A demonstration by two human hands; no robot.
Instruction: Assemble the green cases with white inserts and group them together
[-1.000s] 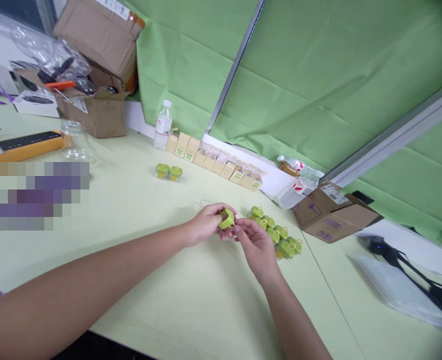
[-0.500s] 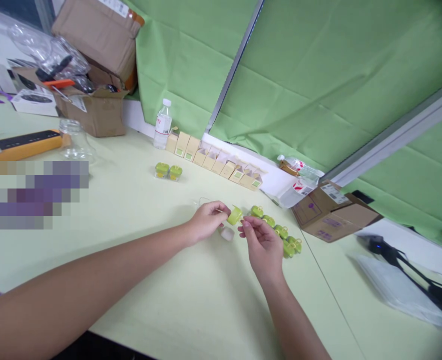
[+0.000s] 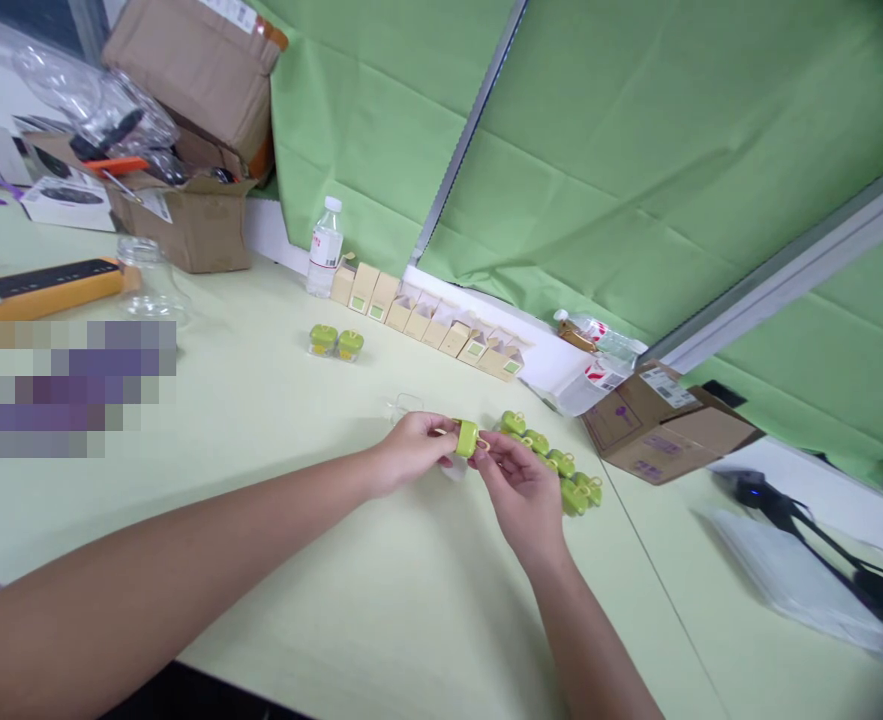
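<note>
Between my hands, above the table, is a small green lid (image 3: 468, 438) with a yellow loop (image 3: 484, 446) on its right side. My left hand (image 3: 415, 450) pinches the lid from the left. The fingertips of my right hand (image 3: 520, 485) are closed at the loop. A small whitish piece (image 3: 454, 468) lies below, partly hidden by my fingers. Behind my left hand stands a clear container (image 3: 409, 404), hard to make out. Several green lids with yellow loops (image 3: 561, 462) sit in a cluster just right of my right hand.
Two clear containers with green lids (image 3: 336, 342) stand further back. Small cardboard boxes (image 3: 426, 322) line the table's rear, beside a water bottle (image 3: 325, 250). Cartons (image 3: 666, 425) and plastic bottles (image 3: 598, 380) are at right. A glass jar (image 3: 148, 280) stands left.
The green lid has turned between my fingers, and its yellow loop now shows on the right. My right hand has moved slightly left, closer to the lid.
</note>
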